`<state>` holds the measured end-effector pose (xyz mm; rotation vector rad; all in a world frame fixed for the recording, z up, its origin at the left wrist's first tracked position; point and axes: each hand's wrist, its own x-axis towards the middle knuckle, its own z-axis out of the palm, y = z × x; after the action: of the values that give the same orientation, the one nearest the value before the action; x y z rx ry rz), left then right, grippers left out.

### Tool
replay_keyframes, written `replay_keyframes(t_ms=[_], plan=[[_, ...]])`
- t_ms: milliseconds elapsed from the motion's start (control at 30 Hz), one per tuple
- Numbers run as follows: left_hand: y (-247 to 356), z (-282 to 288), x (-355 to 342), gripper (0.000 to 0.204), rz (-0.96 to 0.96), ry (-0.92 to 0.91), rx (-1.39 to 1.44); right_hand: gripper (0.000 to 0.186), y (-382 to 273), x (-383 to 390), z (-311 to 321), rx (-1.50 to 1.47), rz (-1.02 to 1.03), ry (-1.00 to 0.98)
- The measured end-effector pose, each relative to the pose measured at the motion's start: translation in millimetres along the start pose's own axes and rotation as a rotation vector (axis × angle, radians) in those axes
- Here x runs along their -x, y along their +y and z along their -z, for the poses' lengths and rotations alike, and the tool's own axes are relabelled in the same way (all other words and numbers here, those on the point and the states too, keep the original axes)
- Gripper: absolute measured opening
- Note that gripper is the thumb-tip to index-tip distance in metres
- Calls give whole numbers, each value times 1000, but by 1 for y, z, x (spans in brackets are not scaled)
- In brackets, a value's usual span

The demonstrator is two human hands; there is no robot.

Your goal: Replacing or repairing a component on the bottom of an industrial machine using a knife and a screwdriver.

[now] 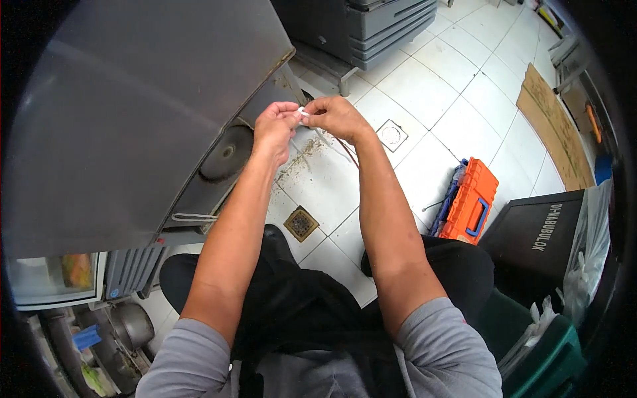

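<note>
My left hand (275, 132) and my right hand (337, 123) meet above the tiled floor, their fingers pinching a small white piece (303, 112) between them. Thin white and reddish-brown cables (345, 147) hang down behind my right hand. Just left of my hands, a dark metal appliance (126, 93) shows a lower recess with a round dark disc (225, 152) in it and rusty edges. Brown debris (306, 151) lies on the tiles beneath my hands.
An orange toolbox (470, 196) lies at right, near a black bin (534, 232), green plastic item (551, 355) and cardboard (551, 119). A floor drain (300, 223) is between my arms, a grey cabinet (361, 30) stands ahead, and a glass-fronted unit (50, 278) is at lower left.
</note>
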<state>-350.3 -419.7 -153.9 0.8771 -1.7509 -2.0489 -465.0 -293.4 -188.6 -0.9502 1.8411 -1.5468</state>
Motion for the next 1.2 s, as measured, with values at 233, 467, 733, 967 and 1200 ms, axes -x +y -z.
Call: replay_keyframes(t_ms=[233, 467, 733, 967, 1200], plan=[[-18, 10, -16, 14, -149, 81, -361, 17, 5, -13, -1, -436, -170, 46], [-29, 26, -25, 13, -213, 190, -680, 25, -9, -13, 71, -592, -153, 570], [-13, 11, -39, 16, -126, 171, -322, 35, -19, -46, 11, 337, 318, 125], [-28, 11, -68, 16, -207, 364, -188, 24, 3, -84, -10, 255, 40, -29], [-31, 12, -74, 22, -319, 573, -693, 18, 21, -110, -18, 381, 448, 194]])
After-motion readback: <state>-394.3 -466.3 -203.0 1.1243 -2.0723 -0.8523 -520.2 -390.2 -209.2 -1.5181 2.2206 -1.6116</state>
